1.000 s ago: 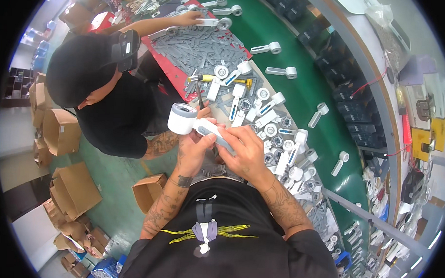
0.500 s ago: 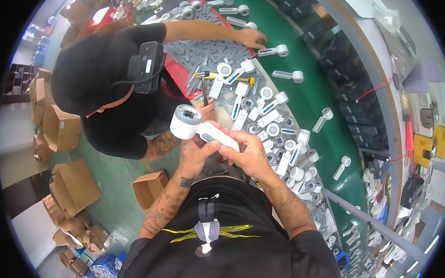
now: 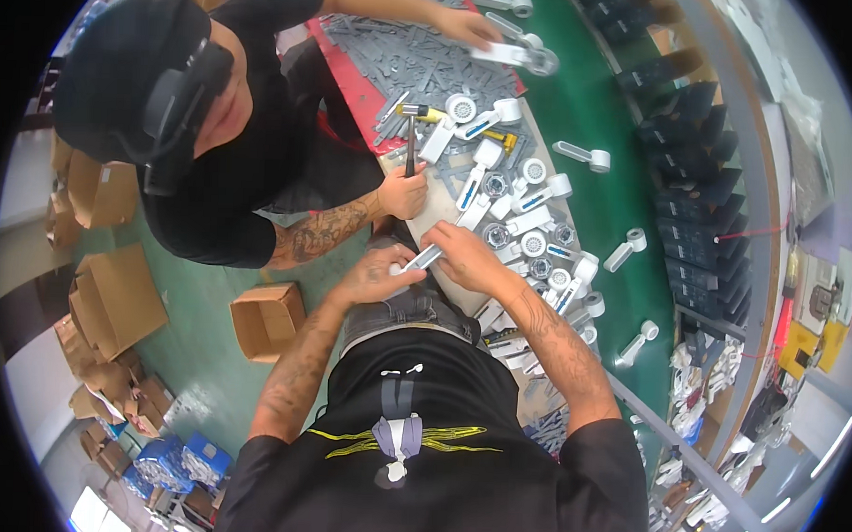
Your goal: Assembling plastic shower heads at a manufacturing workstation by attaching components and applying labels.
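Note:
Low in front of my waist, at the workbench's near edge, I hold a white handheld fan point(image 3: 424, 257) with a grey strip along its handle. My left hand point(image 3: 377, 276) is closed around one end, and most of the fan's round head is hidden there. The fingers of my right hand point(image 3: 466, 259) are closed on the handle's other end. Just beyond my right hand lies a pile of white fan parts point(image 3: 533, 202), some with blue strips and some with exposed round insides.
Across the bench a co-worker grips a hammer point(image 3: 411, 144) and reaches with the other hand to a white fan point(image 3: 505, 54). Grey strips point(image 3: 396, 59) cover the red mat. More fans lie on the green surface point(image 3: 579, 196). An open carton point(image 3: 267, 321) stands on the floor at left.
My hands have lowered the fan toward my waist and turned it, so its round head no longer shows plainly. The co-worker's head has turned, and their reaching hand now touches a fan.

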The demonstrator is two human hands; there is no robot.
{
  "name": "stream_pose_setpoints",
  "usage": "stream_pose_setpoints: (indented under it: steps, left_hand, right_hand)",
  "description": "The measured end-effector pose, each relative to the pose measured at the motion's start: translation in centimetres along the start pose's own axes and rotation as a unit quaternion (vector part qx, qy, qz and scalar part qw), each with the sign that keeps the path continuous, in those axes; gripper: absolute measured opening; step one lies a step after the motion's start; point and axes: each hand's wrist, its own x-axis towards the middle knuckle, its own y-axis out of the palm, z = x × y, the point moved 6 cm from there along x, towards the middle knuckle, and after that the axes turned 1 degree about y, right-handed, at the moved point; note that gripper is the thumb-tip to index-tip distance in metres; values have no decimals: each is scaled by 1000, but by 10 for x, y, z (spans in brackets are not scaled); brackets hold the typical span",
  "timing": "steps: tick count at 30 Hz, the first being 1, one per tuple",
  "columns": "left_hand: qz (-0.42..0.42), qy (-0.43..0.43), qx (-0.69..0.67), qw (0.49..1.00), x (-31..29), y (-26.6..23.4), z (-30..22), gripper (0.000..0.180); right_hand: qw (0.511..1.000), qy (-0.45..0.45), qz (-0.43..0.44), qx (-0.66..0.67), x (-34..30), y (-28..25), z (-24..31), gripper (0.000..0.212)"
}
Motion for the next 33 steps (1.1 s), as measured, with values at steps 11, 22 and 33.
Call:
stream_pose_setpoints:
  steps: [11,22,33]
  left_hand:
    - [-97,-97,60,989,55,47,75,53]
    - [-117,-52,251,959,83,60,88,49]
    - [-68,-106,215,969,92,66,92,46]
  right_hand:
    - [933,218,-260,121,77,31,-87,51]
    - [943,234,-234,-31,117,66,-97,47]
    - [926,270,-259,-53,127,58,-102,50]
